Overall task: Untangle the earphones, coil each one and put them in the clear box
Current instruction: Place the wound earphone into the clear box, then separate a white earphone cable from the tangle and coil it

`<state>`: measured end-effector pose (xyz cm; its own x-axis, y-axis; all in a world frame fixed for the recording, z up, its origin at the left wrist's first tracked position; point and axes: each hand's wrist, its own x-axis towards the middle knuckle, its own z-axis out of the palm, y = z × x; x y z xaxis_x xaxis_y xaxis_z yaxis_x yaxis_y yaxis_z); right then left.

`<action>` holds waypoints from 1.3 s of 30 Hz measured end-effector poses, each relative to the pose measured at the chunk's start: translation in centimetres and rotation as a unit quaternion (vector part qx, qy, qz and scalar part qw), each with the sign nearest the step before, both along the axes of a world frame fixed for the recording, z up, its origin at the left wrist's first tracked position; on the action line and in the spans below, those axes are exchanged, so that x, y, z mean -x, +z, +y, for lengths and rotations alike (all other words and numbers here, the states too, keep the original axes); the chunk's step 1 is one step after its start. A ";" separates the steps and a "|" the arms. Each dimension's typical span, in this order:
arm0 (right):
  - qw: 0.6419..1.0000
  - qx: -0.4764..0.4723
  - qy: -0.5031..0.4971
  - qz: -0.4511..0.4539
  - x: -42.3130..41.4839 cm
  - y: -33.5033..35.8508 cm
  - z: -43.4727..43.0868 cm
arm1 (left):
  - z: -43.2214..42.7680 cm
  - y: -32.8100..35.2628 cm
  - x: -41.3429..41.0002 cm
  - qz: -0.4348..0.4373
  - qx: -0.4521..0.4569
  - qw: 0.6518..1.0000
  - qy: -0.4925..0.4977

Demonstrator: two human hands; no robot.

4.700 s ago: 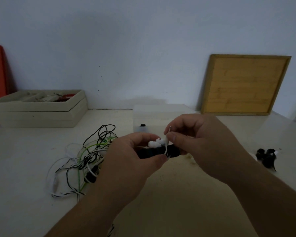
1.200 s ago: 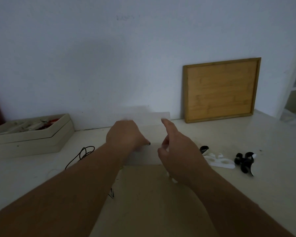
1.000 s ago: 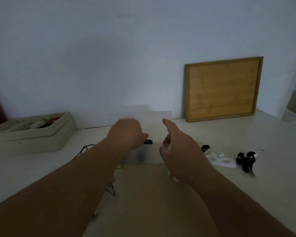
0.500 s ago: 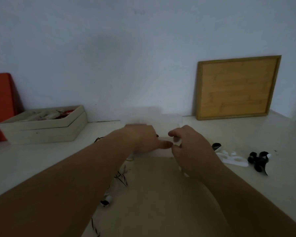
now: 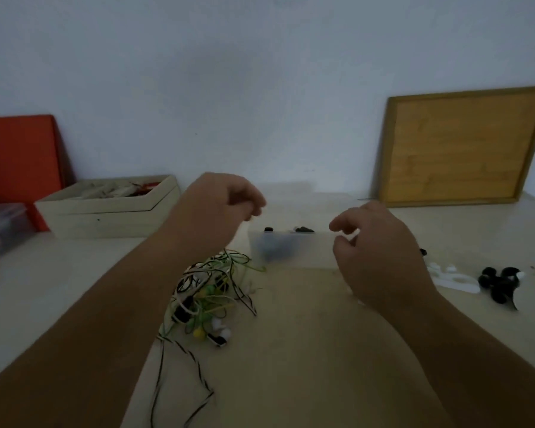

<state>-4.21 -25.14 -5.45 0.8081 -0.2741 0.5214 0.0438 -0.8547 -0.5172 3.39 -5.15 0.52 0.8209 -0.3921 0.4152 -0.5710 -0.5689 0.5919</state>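
Note:
A clear box (image 5: 315, 251) stands in the middle of the table, with a dark coiled earphone (image 5: 275, 250) showing through its front wall. My left hand (image 5: 220, 208) hovers above the box's left end, fingers loosely curled, holding nothing. To the right of the box, my right hand (image 5: 380, 254) hangs in the air with relaxed, empty fingers. A tangle of green, white and black-and-white striped earphones (image 5: 207, 291) lies on the table in front of the box, under my left forearm.
A cream wooden tray (image 5: 105, 211) with small items sits at the back left, beside an orange board (image 5: 16, 156) and a grey container (image 5: 0, 230). A bamboo tray (image 5: 464, 146) leans on the wall. White pieces (image 5: 451, 276) and black clips (image 5: 501, 282) lie at right.
Both hands held a black-and-white coiled earphone earlier, then reached to the clear box. Now they have drawn apart and lifted off it, empty, and the tangle is back in sight.

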 end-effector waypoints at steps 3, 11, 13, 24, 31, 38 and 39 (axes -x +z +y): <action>0.998 0.000 0.056 0.017 0.1 -0.6 1.7 | 2.5 -1.8 -0.5 -0.013 -0.010 0.995 0.097; 0.991 0.022 0.093 0.092 -1.0 -2.3 2.1 | 3.7 -6.5 -0.5 0.003 -0.177 0.982 0.067; 0.989 0.016 0.094 0.117 -1.2 -2.3 2.1 | 3.9 -7.2 -0.5 0.007 -0.213 0.975 0.063; 0.958 0.074 0.194 0.201 0.3 -2.5 7.7 | 3.9 -6.6 0.3 -0.018 -0.099 0.994 0.049; 0.975 0.012 0.145 0.165 0.2 -2.3 6.6 | 4.0 -5.9 0.5 -0.032 -0.024 0.998 0.038; 0.979 -0.021 0.162 0.120 0.0 -2.0 6.7 | 3.1 -4.8 1.9 -0.035 0.013 0.998 -0.052; 0.978 -0.064 0.170 0.106 0.2 -1.5 6.5 | 3.1 -4.8 1.9 -0.007 0.003 0.998 -0.068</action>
